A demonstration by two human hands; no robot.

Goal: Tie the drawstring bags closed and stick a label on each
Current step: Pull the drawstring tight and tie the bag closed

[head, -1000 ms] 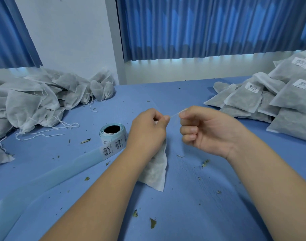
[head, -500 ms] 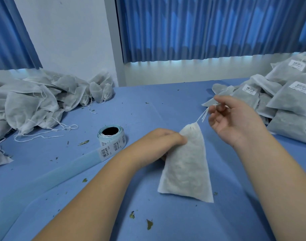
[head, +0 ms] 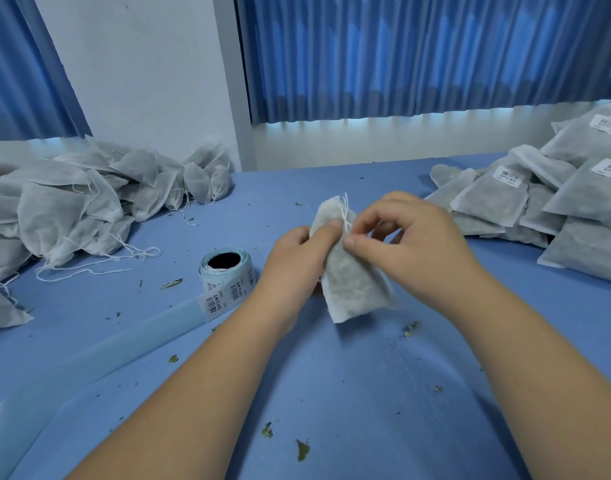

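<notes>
Centre: one soft non-woven drawstring bag (head: 354, 285) gripped in curled left hand (head: 297, 263), white string (head: 345, 211) pinched by right hand (head: 413, 244). Left: one cylindrical label roll (head: 228, 273). Two crumpled piles: unlabelled heap (head: 72, 209) far left, labelled heap (head: 539, 209) far right.

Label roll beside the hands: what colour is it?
The label roll is pale blue, carrying white labels with black barcodes; the head view shows it.

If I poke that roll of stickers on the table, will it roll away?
Probably not. The label roll lies flat with its hole facing up, so a push would likely slide it rather than roll it. Its long backing strip trails across the blue table and may drag. It looks like light paper.
</notes>
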